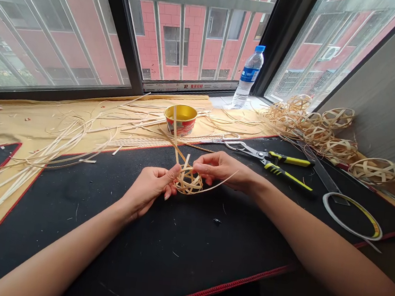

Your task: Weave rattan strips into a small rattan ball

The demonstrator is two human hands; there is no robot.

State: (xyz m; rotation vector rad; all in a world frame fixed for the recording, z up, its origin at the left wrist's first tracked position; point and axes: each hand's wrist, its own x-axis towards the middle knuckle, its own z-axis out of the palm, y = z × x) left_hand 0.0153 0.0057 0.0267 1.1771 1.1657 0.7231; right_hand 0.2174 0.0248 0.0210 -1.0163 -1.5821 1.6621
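Between my hands, over the black mat, is a small woven bamboo ball (pixel 189 183) with open gaps in its weave. My left hand (pixel 156 183) pinches its left side, thumb on top. At the ball's upper right, the thumb and fingers of my right hand (pixel 216 167) are closed on a strip at the rim. One long bamboo strip (pixel 175 131) stands up from the ball in front of the tin. Another thin loose end (pixel 219 184) sticks out to the lower right, beneath my right hand. Some fingertips are hidden behind the ball.
Behind the hands stands a red and gold tin (pixel 180 126). Loose bamboo strips (pixel 66 140) spread over the left. Yellow-handled pliers (pixel 281 164), a white ring-shaped roll (pixel 328 220) and several woven balls (pixel 340 147) lie right. A water bottle (pixel 247 80) stands by the window.
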